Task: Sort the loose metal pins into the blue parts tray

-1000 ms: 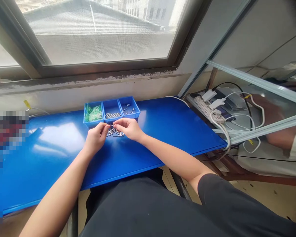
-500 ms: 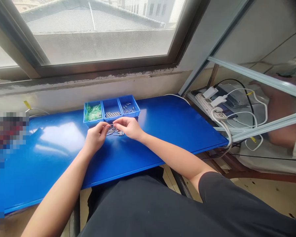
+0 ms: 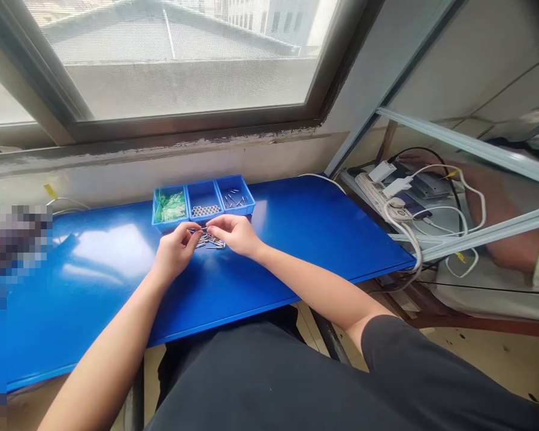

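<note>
My left hand and my right hand meet just in front of the bins, fingertips nearly touching. Both are closed in a pinch on a thin silver screw-like piece that spans the small gap; its ends are hidden by the fingers. Under the fingertips a loose pile of small metal screw-like pieces lies on the blue table. Behind the hands stands a blue three-part bin. Its left compartment holds green-and-clear plastic bags, the middle one silver nut-like rings, the right one several thin screws.
A window rises behind the table. At the right, past a metal frame, lie a power strip with chargers and white cables. Another person's arm is there too. The far left is pixelated.
My hands stay almost in place, pinched together over the pile. The other person's arm at the right has reached further toward the devices behind the power strip.
</note>
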The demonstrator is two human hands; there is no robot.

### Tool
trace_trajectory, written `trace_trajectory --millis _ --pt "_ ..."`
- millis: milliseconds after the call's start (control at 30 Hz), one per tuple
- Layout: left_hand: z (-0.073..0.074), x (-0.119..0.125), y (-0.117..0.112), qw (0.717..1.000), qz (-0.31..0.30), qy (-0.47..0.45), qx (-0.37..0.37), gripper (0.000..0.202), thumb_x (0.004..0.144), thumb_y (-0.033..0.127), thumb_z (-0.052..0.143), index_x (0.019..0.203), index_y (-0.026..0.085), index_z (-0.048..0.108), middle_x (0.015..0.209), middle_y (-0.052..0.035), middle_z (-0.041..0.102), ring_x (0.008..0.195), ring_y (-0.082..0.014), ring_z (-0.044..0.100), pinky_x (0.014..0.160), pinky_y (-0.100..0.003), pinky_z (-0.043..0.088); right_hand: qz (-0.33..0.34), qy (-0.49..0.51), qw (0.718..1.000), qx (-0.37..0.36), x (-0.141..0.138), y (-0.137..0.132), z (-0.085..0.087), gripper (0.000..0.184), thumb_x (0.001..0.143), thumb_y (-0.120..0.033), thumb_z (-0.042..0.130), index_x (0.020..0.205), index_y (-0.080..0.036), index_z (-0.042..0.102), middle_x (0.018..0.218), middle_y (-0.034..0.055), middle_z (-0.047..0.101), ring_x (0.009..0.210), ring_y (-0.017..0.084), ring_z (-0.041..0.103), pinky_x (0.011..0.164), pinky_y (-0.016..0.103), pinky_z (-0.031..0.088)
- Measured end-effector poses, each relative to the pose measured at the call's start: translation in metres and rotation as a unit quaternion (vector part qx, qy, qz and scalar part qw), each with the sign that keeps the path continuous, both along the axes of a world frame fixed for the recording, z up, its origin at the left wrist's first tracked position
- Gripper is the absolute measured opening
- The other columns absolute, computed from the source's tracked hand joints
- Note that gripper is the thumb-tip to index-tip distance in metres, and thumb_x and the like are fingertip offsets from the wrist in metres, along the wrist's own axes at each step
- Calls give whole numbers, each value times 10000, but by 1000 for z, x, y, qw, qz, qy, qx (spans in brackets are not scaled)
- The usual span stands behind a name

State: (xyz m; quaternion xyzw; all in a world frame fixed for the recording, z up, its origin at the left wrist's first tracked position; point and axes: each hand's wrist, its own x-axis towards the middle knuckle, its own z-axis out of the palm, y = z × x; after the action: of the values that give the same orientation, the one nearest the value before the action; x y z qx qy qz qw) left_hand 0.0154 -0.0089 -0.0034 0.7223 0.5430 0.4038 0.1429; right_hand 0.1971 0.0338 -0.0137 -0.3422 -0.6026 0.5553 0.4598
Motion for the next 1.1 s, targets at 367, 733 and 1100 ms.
trace_trajectory --millis 367,733,1100 --pt "0 -3 1 1000 0 11 -12 243 910 410 548 879 194 655 553 53 506 483 -90 411 515 -210 361 -1 -7 1000 0 0 1 -1 305 746 -392 726 910 -135 724 840 62 730 719 138 669 688 274 552" --pt "3 1 -1 1000 -2 2 3 229 901 397 562 944 191 653 548 66 488 483 -84 416 540 -202 381 -3 -12 1000 10 0 0 3 292 750 -383 723 903 -135 722 846 57 726 744 142 670 721 279 552" --pt "2 0 -1 1000 -1 14 -7 266 899 406 558 992 184 673 569 54 539 485 -86 442 538 -201 391 -6 -19 999 26 1 -2 1 291 759 -391 715 914 -145 722 869 52 731 774 142 677 745 272 560"
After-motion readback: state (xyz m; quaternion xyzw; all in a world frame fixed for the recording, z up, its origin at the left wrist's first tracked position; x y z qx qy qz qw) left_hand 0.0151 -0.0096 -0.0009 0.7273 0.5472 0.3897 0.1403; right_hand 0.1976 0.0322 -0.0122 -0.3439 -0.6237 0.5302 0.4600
